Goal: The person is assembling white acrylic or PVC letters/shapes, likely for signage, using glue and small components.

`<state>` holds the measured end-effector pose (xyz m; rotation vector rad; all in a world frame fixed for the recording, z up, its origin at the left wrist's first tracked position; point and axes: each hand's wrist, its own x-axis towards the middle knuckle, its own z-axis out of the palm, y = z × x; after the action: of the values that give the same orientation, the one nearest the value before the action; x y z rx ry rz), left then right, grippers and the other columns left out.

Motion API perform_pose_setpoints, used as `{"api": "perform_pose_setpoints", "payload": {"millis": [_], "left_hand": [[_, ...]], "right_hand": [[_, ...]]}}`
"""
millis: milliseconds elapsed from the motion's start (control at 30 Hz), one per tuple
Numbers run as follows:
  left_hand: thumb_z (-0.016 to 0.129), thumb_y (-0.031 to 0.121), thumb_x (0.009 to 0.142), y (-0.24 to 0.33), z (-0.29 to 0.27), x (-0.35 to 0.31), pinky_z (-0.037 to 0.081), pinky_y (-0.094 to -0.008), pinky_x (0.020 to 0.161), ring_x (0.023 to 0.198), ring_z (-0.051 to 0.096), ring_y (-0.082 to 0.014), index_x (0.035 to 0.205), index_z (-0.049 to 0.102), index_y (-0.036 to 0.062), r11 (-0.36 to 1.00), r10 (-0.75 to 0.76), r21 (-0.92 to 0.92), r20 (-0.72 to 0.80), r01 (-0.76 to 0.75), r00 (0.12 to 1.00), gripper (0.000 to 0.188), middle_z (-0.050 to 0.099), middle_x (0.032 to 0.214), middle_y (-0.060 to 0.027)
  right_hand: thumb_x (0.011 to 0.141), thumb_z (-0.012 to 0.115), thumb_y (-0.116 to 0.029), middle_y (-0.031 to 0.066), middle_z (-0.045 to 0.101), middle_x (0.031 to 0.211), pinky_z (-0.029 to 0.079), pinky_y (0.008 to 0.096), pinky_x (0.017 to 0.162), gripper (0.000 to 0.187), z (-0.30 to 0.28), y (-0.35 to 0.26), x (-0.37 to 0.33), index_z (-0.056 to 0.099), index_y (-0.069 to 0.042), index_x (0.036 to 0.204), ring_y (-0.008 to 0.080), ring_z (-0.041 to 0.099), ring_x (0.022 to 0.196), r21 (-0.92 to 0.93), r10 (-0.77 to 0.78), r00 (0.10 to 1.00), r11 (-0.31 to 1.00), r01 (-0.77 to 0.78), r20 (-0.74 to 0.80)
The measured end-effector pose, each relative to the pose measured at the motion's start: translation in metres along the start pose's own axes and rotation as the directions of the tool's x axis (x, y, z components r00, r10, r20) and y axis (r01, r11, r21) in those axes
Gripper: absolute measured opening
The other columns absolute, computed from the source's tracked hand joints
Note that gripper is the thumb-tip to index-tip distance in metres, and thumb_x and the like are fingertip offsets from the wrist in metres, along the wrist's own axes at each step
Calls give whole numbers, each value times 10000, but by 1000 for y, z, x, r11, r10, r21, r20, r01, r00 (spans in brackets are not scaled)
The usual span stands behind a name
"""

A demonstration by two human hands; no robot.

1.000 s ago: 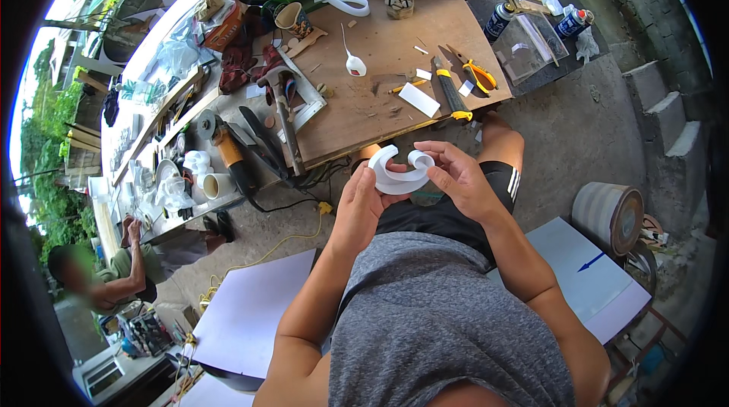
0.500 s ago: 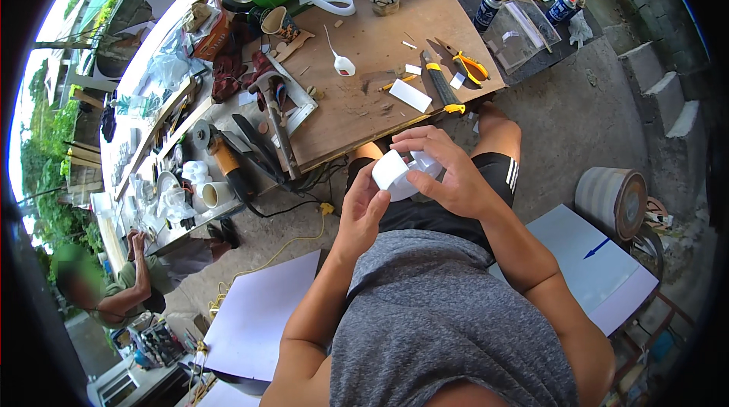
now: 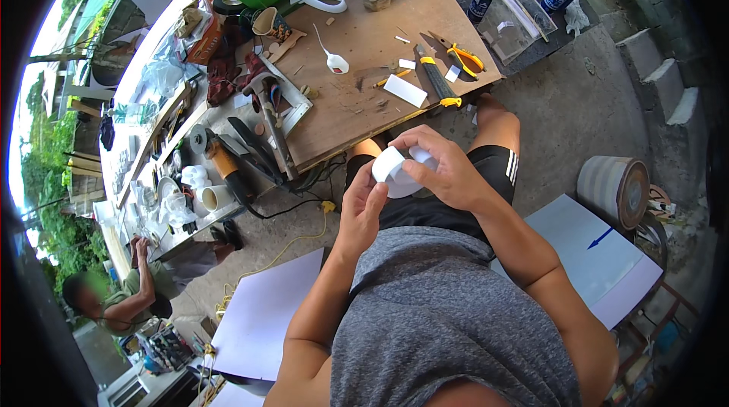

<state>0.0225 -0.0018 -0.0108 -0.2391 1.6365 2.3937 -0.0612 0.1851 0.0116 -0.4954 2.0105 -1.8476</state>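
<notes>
From my remote seat I see the curved white piece (image 3: 391, 167) over the lap (image 3: 425, 212), short of the worktable (image 3: 418, 12)'s near edge, the left hand (image 3: 360, 213) pinching its left side and the right hand (image 3: 449, 173) closed around its right (some fingertips are hidden from me). I judge that an uneven squeeze could kink or crack it, and a slackened grip could drop it. Beyond, the utility knife (image 3: 437, 79) lies with its yellow end at that near edge, toward the right corner, where a nudge might tip it off.
</notes>
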Motion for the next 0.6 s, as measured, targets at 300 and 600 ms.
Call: {"api": "perform_pose_setpoints", "payload": {"millis": [300,600], "left_hand": [[347,335,1090,11,7,8,555,-419,964,1130,643,-266,1333,486,-35,985,-104,-141,-44,97,994,463,612,1258,-170],[425,319,1071,12,8,11,530,-396,955,1127,630,-241,1305,498,-14,963,-104,-256,-55,86,993,413,611,1267,-151]], "right_hand": [[964,617,-317,136,637,1139,478,343,903,426,6,10,2,627,45,1189,213,618,1046,146,167,985,976,-159,-39],[964,641,-257,109,660,1164,477,327,921,426,-11,23,-9,568,5,1292,179,616,1059,105,134,982,987,-120,-135]]}}
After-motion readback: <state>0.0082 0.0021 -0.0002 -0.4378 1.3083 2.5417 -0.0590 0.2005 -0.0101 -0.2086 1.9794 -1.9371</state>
